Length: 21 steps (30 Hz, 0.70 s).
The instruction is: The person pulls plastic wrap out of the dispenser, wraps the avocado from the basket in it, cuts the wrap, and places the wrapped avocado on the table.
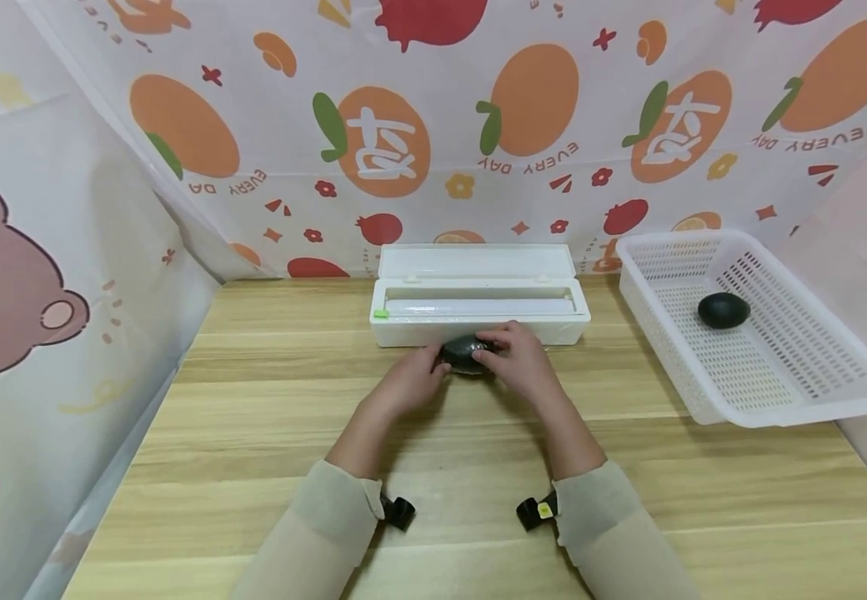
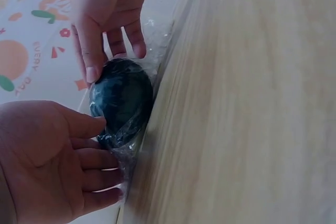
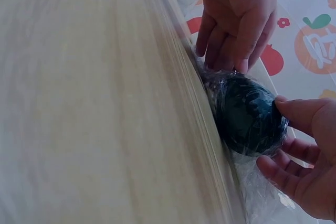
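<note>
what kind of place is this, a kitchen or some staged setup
Likely a staged tabletop booth, not a real kitchen: fruit-print cloth hangs around a wooden table bearing only a cling-film dispenser and a white basket.

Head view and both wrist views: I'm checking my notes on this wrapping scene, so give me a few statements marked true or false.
1. Both hands touch a dark avocado covered in plastic film. True.
2. The white basket holds nothing. False: a second dark avocado lies in it.
3. The film dispenser stands with its lid open. True.
4. The left hand rests flat on the table, away from the fruit. False: its fingers touch the wrapped avocado, as does the right hand.
</note>
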Available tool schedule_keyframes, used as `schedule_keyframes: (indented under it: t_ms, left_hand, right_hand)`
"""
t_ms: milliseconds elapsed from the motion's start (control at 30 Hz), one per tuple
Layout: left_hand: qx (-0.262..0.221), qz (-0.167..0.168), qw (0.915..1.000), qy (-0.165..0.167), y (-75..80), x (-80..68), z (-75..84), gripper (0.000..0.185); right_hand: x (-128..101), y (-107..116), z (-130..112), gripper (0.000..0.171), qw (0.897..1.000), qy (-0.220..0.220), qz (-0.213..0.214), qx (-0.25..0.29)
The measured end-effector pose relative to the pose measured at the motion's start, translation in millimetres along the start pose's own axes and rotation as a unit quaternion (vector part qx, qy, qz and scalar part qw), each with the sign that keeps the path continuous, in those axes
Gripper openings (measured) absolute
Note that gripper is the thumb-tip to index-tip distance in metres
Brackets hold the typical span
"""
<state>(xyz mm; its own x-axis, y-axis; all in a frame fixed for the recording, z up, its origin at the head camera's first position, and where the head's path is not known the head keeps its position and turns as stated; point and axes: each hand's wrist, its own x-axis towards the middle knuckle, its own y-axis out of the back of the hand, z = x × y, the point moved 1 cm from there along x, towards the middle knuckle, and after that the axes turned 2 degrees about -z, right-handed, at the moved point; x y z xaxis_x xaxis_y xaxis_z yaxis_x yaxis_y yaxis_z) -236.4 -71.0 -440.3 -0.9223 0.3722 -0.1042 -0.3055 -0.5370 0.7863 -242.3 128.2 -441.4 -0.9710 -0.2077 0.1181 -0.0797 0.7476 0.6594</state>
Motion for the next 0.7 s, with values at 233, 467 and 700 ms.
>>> schedule_keyframes:
  t_ms: [233,467,700]
  left_hand:
    - [-0.021,-0.006,0.9997,0.01,0.2,-1.9,-5.3,0.038]
    - [-0.073,0.016,0.9971,-0.016,5.9,-1.5,-13.6,0.028]
    - [-0.045,0.019,0.9987,-0.012,4.8,1.3,-10.9,0.033]
  right_hand:
    - [-1,1,0,0.036,1.0,0.006,-0.009,-0.015]
    - [-1,6,0,0.038,1.0,0.012,-0.018,-0.013]
    - [-4,11,-3,0.039,0.999,0.023,-0.014,-0.026]
